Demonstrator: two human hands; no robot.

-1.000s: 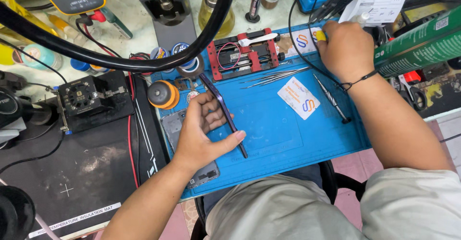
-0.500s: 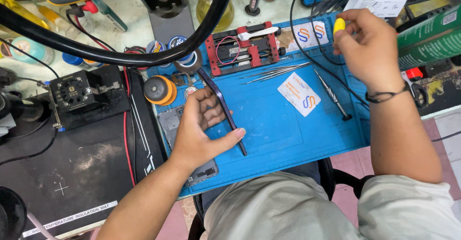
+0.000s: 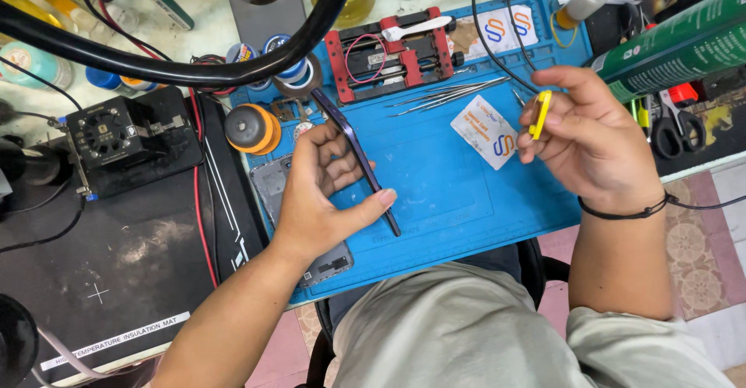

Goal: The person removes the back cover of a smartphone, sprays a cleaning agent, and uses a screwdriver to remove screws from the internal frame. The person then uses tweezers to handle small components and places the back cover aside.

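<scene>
Fingers of the left hand point(image 3: 322, 194) clamp a dark phone frame point(image 3: 357, 159) on edge near the blue mat's point(image 3: 466, 194) left edge; right hand point(image 3: 598, 139) pinches a yellow pick point(image 3: 539, 114) above the right edge. Step looks like separation prep; next, seating the pick into the seam demands fine alignment.

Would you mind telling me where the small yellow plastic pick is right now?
In the head view, the small yellow plastic pick is pinched in the right hand, raised over the right part of the blue work mat, just right of the white card.
</scene>
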